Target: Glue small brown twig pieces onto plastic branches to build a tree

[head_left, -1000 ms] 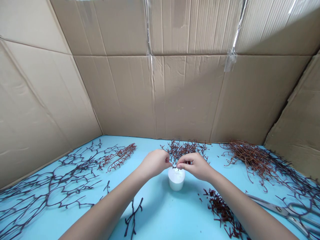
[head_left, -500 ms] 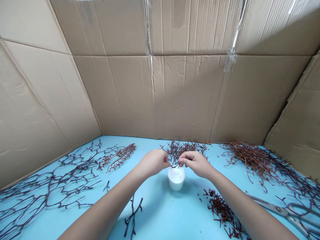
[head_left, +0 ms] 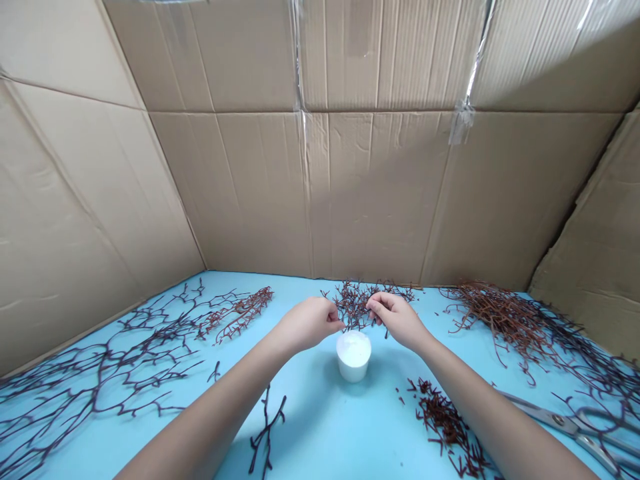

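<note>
1. Right hand [head_left: 399,321] has moved away to two o'clock of the white cup [head_left: 354,367], pinching a dark twig [head_left: 373,322].
2. Left hand [head_left: 310,325], ten o'clock: fingertips pinched together; can't tell on what.

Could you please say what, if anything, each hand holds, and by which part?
The right hand seemingly pinches a twig, gripped part hidden; for the left hand, I can't tell.

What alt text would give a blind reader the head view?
The left hand and right hand hover near a white cup on a blue table, the right seemingly pinching a dark sprig. Branching twigs spread at left; a reddish tangle, cut pieces and scissors lie at right.
</note>
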`<action>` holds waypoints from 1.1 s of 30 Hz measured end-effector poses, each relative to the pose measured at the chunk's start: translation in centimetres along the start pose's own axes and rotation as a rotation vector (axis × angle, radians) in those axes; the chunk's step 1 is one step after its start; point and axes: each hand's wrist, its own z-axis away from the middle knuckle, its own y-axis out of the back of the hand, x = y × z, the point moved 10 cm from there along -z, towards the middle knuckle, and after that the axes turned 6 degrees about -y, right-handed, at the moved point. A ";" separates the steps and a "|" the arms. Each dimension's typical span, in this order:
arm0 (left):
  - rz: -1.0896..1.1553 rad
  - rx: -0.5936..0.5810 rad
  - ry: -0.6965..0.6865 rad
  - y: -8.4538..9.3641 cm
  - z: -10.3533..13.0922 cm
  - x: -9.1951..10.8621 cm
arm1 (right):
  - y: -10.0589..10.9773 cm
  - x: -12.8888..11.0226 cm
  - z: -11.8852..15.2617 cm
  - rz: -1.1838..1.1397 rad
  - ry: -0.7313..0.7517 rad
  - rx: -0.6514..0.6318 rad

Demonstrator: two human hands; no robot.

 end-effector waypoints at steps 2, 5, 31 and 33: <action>0.010 -0.002 -0.001 0.0 0.0 0.0 | -0.2 0.1 0.0 0.005 -0.007 -0.016; 0.024 -0.009 0.004 -0.1 0.0 -0.1 | -0.3 0.1 0.1 0.016 -0.010 -0.034; 0.100 -0.077 -0.122 -0.2 0.8 1.5 | 0.0 4.2 -1.3 -0.058 -0.113 -0.018; 0.087 -0.055 -0.140 0.0 0.9 2.1 | 0.0 4.2 -1.3 -0.068 -0.116 -0.016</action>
